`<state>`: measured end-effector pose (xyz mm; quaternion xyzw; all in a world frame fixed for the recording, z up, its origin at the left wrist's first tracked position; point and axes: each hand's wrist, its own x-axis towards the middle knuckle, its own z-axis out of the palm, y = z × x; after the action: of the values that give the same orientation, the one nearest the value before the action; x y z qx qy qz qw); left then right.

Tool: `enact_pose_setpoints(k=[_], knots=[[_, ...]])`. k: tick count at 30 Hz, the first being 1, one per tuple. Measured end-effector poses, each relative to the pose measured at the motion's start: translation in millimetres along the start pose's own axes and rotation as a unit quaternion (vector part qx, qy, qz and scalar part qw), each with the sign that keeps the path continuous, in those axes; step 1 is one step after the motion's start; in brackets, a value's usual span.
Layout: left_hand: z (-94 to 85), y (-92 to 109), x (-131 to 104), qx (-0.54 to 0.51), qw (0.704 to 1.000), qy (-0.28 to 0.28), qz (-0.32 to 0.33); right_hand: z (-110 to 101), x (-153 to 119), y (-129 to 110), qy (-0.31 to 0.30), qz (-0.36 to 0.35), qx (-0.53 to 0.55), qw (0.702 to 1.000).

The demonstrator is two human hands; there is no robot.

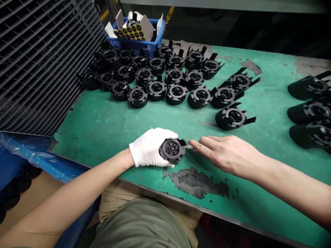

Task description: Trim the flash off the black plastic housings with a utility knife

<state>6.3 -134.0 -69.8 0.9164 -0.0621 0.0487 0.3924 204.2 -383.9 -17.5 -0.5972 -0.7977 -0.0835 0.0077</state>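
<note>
My left hand (150,148), in a white glove, is wrapped round a round black plastic housing (172,150) whose slotted, ringed face is turned up toward me. My bare right hand (219,151) is closed just right of it, pinching a thin, light-coloured strip or blade (188,147) between thumb and fingers. The strip's far end meets the housing's right rim; its exact kind is too small to make out. Beyond my right hand, a similar black housing (231,117) with upright tabs lies tilted on the green bench top (108,117).
Several rows of black housings (177,91) stand at the back. More housings (309,110) line the right side. A blue bin (155,44) holds cards and a sticker sheet (131,33). A stack of dark grid trays (46,62) rises at left. The bench's front edge (165,198) runs before my lap.
</note>
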Motion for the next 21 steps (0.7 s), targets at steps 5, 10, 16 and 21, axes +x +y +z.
enact_pose_setpoints(k=[5,10,16,21], knots=[[3.0,-3,-2,0.003,0.999,0.024,0.024,-9,-2,-23,-0.008,0.033,-0.053,0.998],[5.0,-5,-2,0.006,0.999,0.024,0.028,-11,0,-24,-0.005,-0.008,-0.044,0.999],[5.2,-7,-3,0.014,0.999,0.032,0.031,-6,-3,-22,-0.007,0.020,-0.043,0.999],[4.5,-6,-4,0.015,0.999,0.030,0.040,-11,-4,-41,-0.016,0.072,-0.053,0.996]])
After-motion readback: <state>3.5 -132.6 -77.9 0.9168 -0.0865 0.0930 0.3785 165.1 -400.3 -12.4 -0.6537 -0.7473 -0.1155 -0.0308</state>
